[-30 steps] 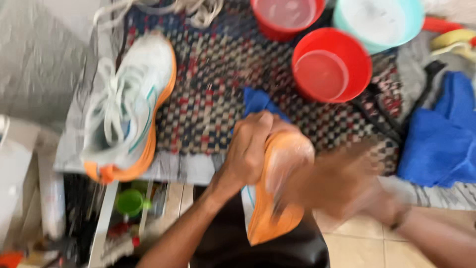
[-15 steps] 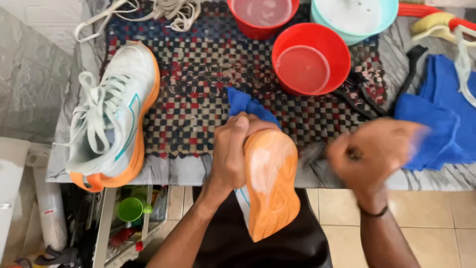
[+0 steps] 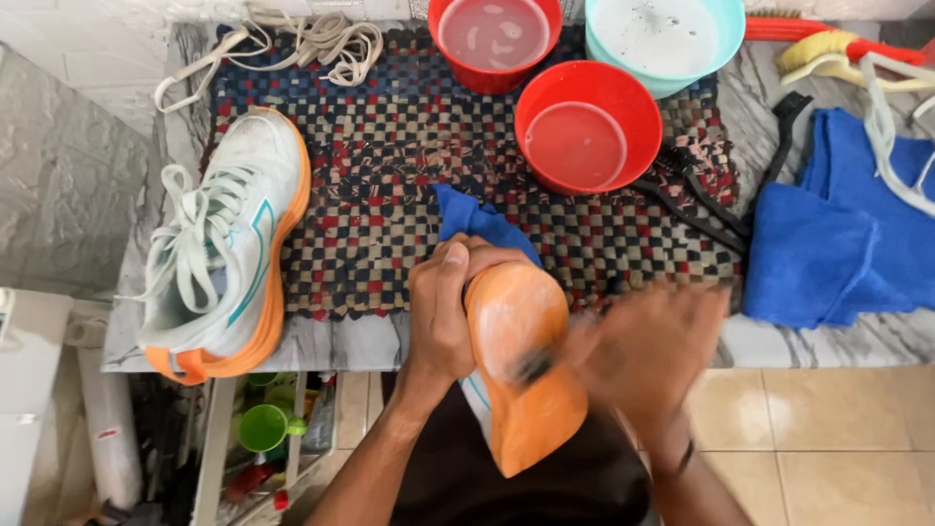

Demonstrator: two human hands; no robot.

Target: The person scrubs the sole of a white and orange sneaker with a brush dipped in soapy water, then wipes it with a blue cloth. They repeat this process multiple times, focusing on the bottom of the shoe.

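Observation:
My left hand (image 3: 443, 317) grips the toe end of a shoe turned sole up, its orange sole (image 3: 516, 375) wet and soapy. Under the hand lies a blue cloth (image 3: 477, 219). My right hand (image 3: 648, 351) is blurred with motion just right of the sole. It holds a small dark brush (image 3: 532, 366) whose tip touches the middle of the sole. The matching white and orange shoe (image 3: 219, 248) stands upright with loose laces on the left of the woven checked mat (image 3: 380, 166).
Two red bowls (image 3: 582, 127) of water and a teal basin (image 3: 667, 39) stand at the back. Black brushes (image 3: 696, 190) lie beside them. Blue towels (image 3: 838, 248) lie at right, loose laces (image 3: 292, 44) back left. A green cup (image 3: 265, 427) sits on the shelf below.
My right hand has swung left from near the blue towels onto the orange sole. My left hand keeps its grip on the shoe.

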